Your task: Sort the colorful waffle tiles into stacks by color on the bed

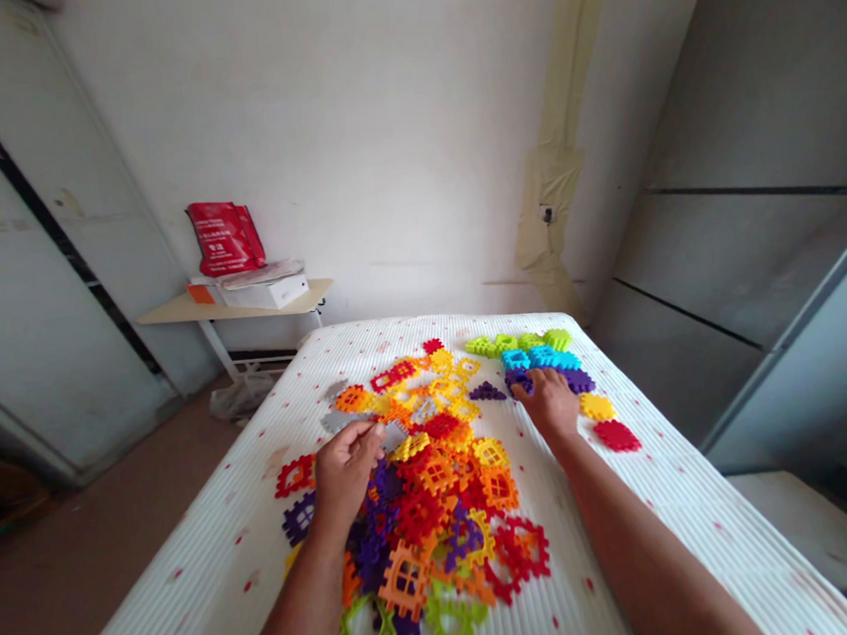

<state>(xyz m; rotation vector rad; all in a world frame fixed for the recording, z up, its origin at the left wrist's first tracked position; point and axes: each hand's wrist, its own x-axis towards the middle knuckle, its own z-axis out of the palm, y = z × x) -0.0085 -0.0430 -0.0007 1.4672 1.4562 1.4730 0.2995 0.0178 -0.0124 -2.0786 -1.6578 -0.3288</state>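
A heap of interlocking plastic lattice tiles (432,486) in red, orange, yellow, purple and green lies on a white ribbed mattress (574,563). My left hand (346,468) pinches a grey lattice tile (348,422) at the heap's far left edge. My right hand (548,403) rests with its fingers over a purple tile (519,380), beside another purple tile (576,381). Just beyond that hand lie a row of blue tiles (532,358) and a row of lime green tiles (516,343). A yellow tile (597,407) and a red tile (616,436) sit apart to its right.
Behind the mattress, a small cream side table (234,303) carries a white box (265,293) and a red bag (225,237). A wall (377,142) stands beyond the mattress, and grey panels flank it. Brown floor (116,547) lies to the left.
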